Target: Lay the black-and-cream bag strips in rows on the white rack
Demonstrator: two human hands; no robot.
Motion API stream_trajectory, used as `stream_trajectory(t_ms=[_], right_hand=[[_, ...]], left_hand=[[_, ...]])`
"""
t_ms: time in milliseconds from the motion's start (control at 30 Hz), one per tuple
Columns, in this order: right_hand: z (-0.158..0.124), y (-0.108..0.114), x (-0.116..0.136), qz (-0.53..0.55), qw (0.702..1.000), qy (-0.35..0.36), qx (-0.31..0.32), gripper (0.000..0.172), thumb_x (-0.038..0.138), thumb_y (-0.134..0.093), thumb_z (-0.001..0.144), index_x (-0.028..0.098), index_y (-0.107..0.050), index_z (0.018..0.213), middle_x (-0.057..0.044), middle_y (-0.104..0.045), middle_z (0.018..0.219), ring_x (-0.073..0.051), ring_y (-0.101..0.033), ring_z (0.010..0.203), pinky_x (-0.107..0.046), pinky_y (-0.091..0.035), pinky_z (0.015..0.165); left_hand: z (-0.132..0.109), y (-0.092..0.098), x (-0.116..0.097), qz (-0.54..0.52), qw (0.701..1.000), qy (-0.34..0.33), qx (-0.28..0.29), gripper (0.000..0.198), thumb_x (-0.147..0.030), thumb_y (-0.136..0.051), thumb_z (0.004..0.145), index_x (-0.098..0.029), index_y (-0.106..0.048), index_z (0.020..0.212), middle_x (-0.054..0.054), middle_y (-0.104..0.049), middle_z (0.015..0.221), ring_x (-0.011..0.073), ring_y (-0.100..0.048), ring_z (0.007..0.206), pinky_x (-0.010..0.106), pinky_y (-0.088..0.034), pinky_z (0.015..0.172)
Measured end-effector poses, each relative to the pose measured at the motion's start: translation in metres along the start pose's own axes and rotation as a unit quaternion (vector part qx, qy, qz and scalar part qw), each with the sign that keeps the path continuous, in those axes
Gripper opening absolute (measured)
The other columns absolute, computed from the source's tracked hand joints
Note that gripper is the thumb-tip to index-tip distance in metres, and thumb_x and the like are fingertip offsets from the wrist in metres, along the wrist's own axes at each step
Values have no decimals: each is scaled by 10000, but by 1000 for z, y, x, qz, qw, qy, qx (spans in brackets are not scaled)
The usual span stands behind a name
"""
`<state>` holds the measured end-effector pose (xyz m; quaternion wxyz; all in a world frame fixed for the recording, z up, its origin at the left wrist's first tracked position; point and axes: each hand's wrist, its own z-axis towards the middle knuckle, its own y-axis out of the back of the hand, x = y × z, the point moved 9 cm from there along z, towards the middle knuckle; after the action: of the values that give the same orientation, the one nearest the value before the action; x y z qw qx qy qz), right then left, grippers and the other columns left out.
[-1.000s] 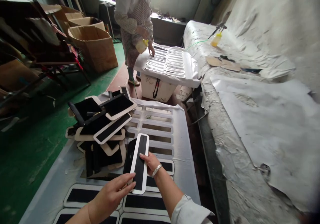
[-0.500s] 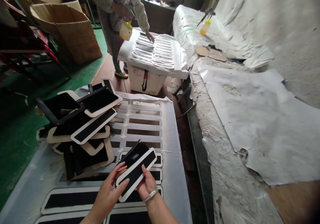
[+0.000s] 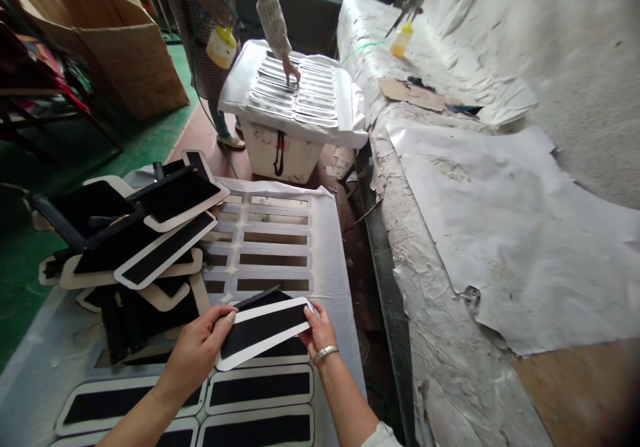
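Between my two hands is a long black panel with a white border (image 3: 266, 332), tilted up toward the right. Behind it shows the edge of a black flap belonging to the same piece. My left hand (image 3: 200, 340) pinches its left end, thumb on the front face. At the other end, the thumb and fingers of my right hand (image 3: 320, 330), with a bracelet at the wrist, grip the corner. Below lie several similar bordered panels (image 3: 260, 390), side by side on the white-covered table (image 3: 327, 254). A heap of black pieces with pale borders (image 3: 165, 250) rests to the left.
Rectangular openings (image 3: 274, 260) run across the table's far part. Beyond it, a co-worker's hand (image 3: 290, 70) reaches over rows of panels (image 3: 315, 104); the other holds a sprayer with a yellow cup (image 3: 221, 47). A paper-covered bench (image 3: 500, 234) borders the right; cardboard boxes (image 3: 115, 54) stand left.
The panel has turned flatter and more face-on. My right hand has moved from its lower edge to its right end; my left hand grips the left end. The view has shifted slightly right.
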<state>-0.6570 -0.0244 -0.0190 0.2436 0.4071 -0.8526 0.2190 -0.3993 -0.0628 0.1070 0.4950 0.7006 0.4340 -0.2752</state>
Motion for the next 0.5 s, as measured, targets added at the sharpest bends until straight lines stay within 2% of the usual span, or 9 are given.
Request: stream_trajectory(t_ms=[133,300,367,433,500], right_hand=[[13,-9,7,-34,998,5,44,446,364,-763,579,199,-523,916,70,-592,571,-74,-524,436,-171,-422,387],[29,7,30,-84,995,57,7,427,406,-694,656,210,-483,971,84,-562,568,-70,-493,390,-188,-428,362],[37,18,44,-105,991,85,-6,395,388,-690,664,206,-476,942,78,-565,594,-76,-516,417,-200,-459,387],[45,24,55,-127,986,105,-11,359,359,-689,660,205,-463,893,69,-572,635,-82,-534,447,-213,-481,407],[53,23,61,-149,982,117,-11,334,336,-679,661,210,-448,867,57,-582,693,-95,-555,489,-223,-492,412]], left_hand=[[17,2,-6,14,1000,-2,23,447,-579,-479,805,-201,-639,982,-3,-634,844,159,-565,788,212,-418,688],[71,-25,9,-34,997,-32,68,408,-529,-514,797,-168,-643,936,21,-640,874,166,-567,832,223,-413,748],[95,-40,22,-71,994,-28,72,429,-535,-574,745,-147,-642,914,38,-640,859,171,-568,817,230,-420,734],[113,-51,46,-123,990,28,64,478,-549,-635,682,-126,-632,904,50,-640,826,166,-570,777,230,-432,703],[120,-59,73,-204,972,105,56,526,-557,-681,643,-126,-607,935,56,-644,843,159,-580,759,231,-447,679]])
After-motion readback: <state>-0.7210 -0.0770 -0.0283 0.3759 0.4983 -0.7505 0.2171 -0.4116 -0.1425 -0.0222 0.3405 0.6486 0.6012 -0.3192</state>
